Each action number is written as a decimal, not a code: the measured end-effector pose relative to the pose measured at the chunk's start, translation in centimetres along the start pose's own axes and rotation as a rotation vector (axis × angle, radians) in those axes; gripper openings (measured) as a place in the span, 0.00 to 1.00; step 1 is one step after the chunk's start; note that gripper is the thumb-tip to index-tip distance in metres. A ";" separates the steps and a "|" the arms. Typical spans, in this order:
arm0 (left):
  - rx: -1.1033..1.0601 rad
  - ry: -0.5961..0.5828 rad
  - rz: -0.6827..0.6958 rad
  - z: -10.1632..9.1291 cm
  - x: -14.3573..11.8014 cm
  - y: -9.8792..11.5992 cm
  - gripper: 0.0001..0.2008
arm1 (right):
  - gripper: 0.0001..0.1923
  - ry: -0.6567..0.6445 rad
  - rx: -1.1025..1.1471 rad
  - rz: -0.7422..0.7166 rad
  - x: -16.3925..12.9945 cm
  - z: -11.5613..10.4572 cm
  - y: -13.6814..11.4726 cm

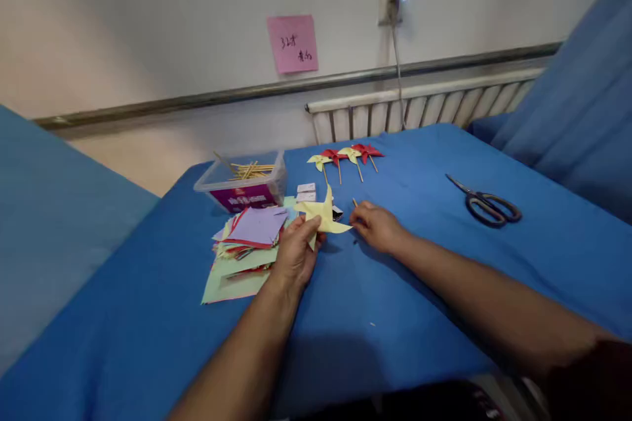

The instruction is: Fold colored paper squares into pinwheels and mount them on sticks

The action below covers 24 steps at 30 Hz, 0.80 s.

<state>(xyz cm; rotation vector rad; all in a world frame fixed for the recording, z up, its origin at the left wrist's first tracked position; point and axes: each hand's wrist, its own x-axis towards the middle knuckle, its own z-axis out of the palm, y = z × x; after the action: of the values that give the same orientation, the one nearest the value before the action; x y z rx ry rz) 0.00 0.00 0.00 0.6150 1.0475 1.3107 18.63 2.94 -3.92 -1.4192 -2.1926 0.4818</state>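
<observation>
My left hand (295, 247) pinches a yellow paper pinwheel (323, 210) near its middle, its pointed blades spread out. To the right of it, my right hand (376, 225) is closed around a short wooden stick (354, 202), of which only the tip shows. A small dark object (337, 213) lies partly hidden behind the pinwheel. Just beyond are small white boxes (306, 192). Beside my left hand rests a stack of coloured paper (259, 227), purple on top with red, yellow and green below.
A clear plastic box (241, 197) with several wooden sticks stands at the back left. Finished red and yellow pinwheels (340, 155) lie along the far edge of the blue-covered table (419, 316). Black-handled scissors (486, 205) lie at the right. A radiator (429, 105) runs behind.
</observation>
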 end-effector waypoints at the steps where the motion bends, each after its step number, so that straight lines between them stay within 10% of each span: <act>1: 0.002 -0.002 0.002 -0.1 0.0 0.0 0.14 | 0.06 -0.056 -0.003 -0.032 -0.2 -0.2 -0.2; 24: 0.155 0.056 0.134 -0.5 0.7 -1.3 0.13 | 0.15 -0.256 -0.426 -0.094 -2.2 -1.3 -2.7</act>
<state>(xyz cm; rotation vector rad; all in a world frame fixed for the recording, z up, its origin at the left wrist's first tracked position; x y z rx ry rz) 0.12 0.29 -1.51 0.7805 1.1783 1.3781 18.17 -0.07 -1.84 -1.5203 -2.6744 0.1731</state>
